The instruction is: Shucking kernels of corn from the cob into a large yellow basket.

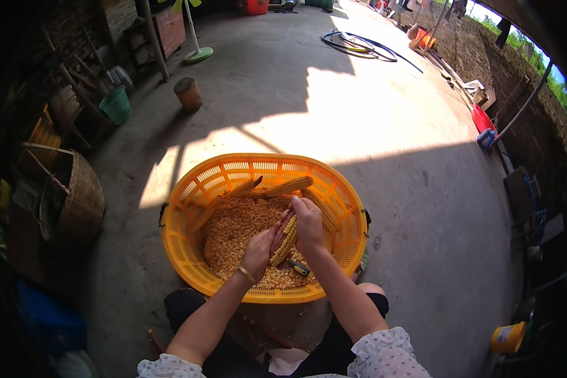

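Observation:
Between my two hands is a partly shelled corn cob (284, 240), with yellow kernel rows on its right side and a bare reddish strip on its left. My left hand (259, 253) grips its lower left side, and a bangle circles that wrist. On the upper right, my right hand (308, 222) wraps the cob, thumb near the top end. Below them stands an orange slotted plastic basket (189, 264) holding loose corn kernels (236, 231). Several cobs, one a pale corn cob (290, 186), lie along its far side. A dark-handled tool (298, 268) with yellow trim rests on the kernels.
A woven basket (78, 203) stands at left, near a green plastic basket (116, 105) and a wood stump (188, 94). A coiled hose (359, 46) lies on the concrete floor (420, 236) farther off. At right are a yellow bucket (508, 337) and a brick wall (482, 56).

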Available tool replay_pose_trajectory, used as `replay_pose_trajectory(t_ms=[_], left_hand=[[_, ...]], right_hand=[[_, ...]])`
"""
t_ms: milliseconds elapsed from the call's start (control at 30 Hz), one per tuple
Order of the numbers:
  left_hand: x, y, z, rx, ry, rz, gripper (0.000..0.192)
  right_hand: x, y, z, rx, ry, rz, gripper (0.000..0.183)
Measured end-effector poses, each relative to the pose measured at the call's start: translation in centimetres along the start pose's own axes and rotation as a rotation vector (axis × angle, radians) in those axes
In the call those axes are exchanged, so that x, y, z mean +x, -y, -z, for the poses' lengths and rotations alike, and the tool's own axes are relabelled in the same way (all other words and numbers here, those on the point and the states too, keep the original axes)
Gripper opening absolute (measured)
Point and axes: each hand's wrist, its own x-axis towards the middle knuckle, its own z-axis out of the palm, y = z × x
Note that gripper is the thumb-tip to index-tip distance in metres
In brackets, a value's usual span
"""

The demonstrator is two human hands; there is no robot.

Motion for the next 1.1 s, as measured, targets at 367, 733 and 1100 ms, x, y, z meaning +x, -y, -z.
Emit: replay_pose_trajectory(t_ms=[367,733,1100], left_hand=[[-0.2,0.6,0.7,0.141,0.143,-0.113,0.053],[0.5,1.8,0.6,0.298,-0.123,-0.03,0.054],[1.7,1.9,1.9,0.248,-0.065,-0.23,0.065]], right_hand=[[-1.5,-0.8,-1.1,-0.203,0.045,0.013,0.027],[-1.7,-3.8,0.4,-0.226,-0.081,-0.028,0.032],[-1.2,-3.7,-2.1,-0.14,0.041,-0.038,0.031]])
